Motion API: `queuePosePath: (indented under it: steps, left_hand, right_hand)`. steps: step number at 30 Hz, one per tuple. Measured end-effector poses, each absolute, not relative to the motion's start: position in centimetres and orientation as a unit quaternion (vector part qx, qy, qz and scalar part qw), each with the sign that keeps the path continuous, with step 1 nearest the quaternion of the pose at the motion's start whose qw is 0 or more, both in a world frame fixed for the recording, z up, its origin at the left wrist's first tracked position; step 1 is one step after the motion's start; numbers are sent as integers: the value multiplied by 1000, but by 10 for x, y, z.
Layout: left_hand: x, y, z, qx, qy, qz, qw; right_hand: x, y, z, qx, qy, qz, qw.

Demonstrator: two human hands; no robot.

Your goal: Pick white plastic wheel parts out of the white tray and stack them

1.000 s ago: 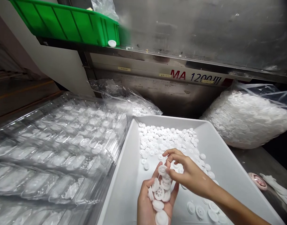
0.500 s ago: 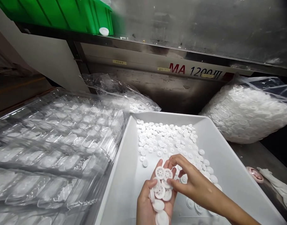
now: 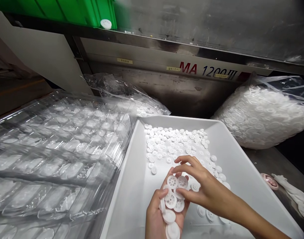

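Note:
My left hand [image 3: 154,212] is cupped palm up over the tray, holding several small white plastic wheels [image 3: 170,200]. Some show their spokes, while those nearer the wrist show a smooth face. Its thumb presses against a wheel standing on edge. Over the fingers of that hand reaches my right hand [image 3: 204,184], thumb and fingers apart in a curve. The right thumb tip is at the edge of the held wheels; no wheel is visibly gripped by it. Beneath both hands is a light grey tray [image 3: 124,202] with many loose white wheels [image 3: 170,141] spread at its far end and right side.
Clear plastic trays [image 3: 67,132] of bagged white parts are stacked at left. A bag of white pieces [image 3: 263,113] stands at right, another bag [image 3: 142,108] behind. A green bin [image 3: 67,13] sits on the ledge. White gloves [image 3: 292,196] and a pink round object [image 3: 270,181] lie right.
My right hand has lifted its fingers up and away from the left fingertips, spreading wider. The wheels stay in my left hand. The view has tilted down slightly.

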State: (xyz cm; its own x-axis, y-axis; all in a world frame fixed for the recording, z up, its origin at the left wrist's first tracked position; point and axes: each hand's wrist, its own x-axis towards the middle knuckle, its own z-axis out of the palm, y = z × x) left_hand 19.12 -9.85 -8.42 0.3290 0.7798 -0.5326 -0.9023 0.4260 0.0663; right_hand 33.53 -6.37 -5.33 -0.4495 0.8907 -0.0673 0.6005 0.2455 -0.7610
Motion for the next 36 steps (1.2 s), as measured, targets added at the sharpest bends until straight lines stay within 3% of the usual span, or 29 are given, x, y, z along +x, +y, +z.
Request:
queuePosePath:
  steps: [18, 31, 36]
  left_hand:
    - [185, -101, -96, -79, 209, 500, 837]
    - [180, -102, -93, -73, 171, 484, 855]
    - [184, -101, -90, -59, 137, 497, 855]
  right_hand:
    - [345, -67, -54, -495, -766, 352, 209]
    - [360, -104, -81, -553, -648, 393, 345]
    - [354, -106, -79, -545, -673, 368, 339]
